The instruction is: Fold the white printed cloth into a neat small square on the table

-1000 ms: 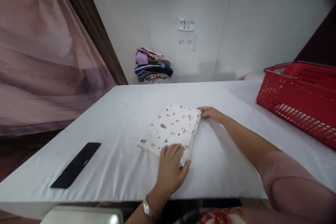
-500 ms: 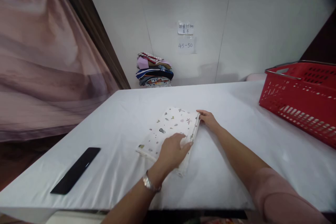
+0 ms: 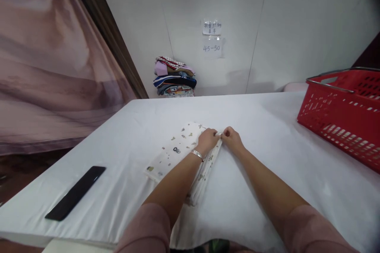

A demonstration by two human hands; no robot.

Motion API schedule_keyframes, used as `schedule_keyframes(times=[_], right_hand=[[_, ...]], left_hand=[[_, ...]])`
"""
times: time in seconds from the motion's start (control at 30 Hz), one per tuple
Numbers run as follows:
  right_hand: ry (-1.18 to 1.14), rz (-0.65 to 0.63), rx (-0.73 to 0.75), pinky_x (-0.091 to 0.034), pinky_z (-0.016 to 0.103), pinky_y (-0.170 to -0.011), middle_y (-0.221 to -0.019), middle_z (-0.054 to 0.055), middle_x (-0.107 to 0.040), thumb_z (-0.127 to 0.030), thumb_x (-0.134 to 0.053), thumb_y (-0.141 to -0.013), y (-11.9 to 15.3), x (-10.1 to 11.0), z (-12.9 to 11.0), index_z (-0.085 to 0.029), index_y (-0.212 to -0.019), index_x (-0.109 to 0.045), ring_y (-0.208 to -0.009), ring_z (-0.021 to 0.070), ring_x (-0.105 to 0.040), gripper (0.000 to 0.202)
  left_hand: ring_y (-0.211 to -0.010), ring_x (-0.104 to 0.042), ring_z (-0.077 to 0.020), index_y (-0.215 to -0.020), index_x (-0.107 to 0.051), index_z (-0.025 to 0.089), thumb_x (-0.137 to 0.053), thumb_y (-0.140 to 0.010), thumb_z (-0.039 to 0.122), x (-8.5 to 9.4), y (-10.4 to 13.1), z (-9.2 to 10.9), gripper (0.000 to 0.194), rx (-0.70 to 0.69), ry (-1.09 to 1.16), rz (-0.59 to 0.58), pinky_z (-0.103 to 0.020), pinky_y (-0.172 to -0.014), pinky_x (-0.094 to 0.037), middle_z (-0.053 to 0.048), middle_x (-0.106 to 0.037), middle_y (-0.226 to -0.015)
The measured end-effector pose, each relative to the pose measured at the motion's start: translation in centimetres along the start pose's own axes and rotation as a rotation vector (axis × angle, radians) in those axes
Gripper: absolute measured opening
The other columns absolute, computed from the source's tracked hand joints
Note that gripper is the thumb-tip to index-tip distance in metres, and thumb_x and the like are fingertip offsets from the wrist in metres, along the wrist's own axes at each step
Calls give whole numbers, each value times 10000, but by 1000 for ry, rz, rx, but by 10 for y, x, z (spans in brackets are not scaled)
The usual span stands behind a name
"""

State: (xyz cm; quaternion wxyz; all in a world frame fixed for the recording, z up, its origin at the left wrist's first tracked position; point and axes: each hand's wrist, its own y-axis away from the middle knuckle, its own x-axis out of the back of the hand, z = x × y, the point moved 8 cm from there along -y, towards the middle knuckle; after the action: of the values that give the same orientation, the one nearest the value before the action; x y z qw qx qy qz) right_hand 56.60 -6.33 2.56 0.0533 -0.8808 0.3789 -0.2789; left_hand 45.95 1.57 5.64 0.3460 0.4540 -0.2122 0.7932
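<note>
A folded white cloth (image 3: 169, 160) with small green, brown and black printed figures lies on the white-covered table (image 3: 252, 189). Its layered right edge is lifted a little at the far right corner. There my left hand (image 3: 208, 140), with a silver band at the wrist, pinches the cloth from the left. Close beside it, my right hand (image 3: 232, 139) has its thumb and finger closed on the same corner. My left forearm covers part of the cloth's middle and near side.
A black flat strip (image 3: 75, 193) lies at the table's left. To the right stands a red plastic basket (image 3: 338, 118). A stack of folded fabrics (image 3: 175, 79) sits against the wall behind the table, below paper signs (image 3: 212, 47). A pink curtain (image 3: 59, 67) hangs at the left.
My left hand has moved from flat on the cloth up to its far right corner and closed there. The right hand stays at that corner, slightly nearer. The cloth's right edge is now raised.
</note>
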Motion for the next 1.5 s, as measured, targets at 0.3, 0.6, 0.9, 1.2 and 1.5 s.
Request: schedule_keyframes(times=[0.3,0.6,0.9,1.2,1.5], right_hand=[[30,-67,58,-350,255,-572,-645,-31,-534,-317,-547,-721,1,-4,-4,-220,-695,-521,-614,135,-473,103],[137,-31,76,-329,255,-580,-695,-24,-543,-273,-515,-720,6,-1,-11,-220,-718,-506,-642,137,-477,53],[174,-53,65,-324,255,-564,-693,-17,-559,-288,-509,-734,6,-1,-8,-225,-713,-518,-634,143,-484,67],[129,0,186,-371,262,-620,-733,-3,-536,-303,-480,-798,8,3,-26,-228,-722,-486,-676,146,-488,107],[53,25,193,-399,285,-665,-751,8,-548,-291,-494,-797,6,5,-24,-227,-727,-519,-694,159,-500,98]], left_hand=[[-846,-602,-134,-951,-712,180,-489,-832,289,-1,-4,-12,275,-16,243,-113,-218,-766,-439,-20,-709,-940],[-923,-598,-180,-1071,-643,227,-530,-774,238,-2,0,-4,318,-27,28,-42,-261,-765,-440,-39,-668,-1035],[-891,-590,-192,-903,-656,196,-425,-842,237,-1,-6,14,242,-85,-263,-2,-284,-762,-428,-78,-622,-978],[-826,-592,-161,-872,-692,201,-452,-848,305,17,-9,6,263,-32,-78,40,-245,-703,-407,-45,-690,-888],[-838,-592,-172,-878,-693,200,-424,-858,317,19,-1,16,295,-121,-86,2,-252,-706,-418,-54,-684,-909]])
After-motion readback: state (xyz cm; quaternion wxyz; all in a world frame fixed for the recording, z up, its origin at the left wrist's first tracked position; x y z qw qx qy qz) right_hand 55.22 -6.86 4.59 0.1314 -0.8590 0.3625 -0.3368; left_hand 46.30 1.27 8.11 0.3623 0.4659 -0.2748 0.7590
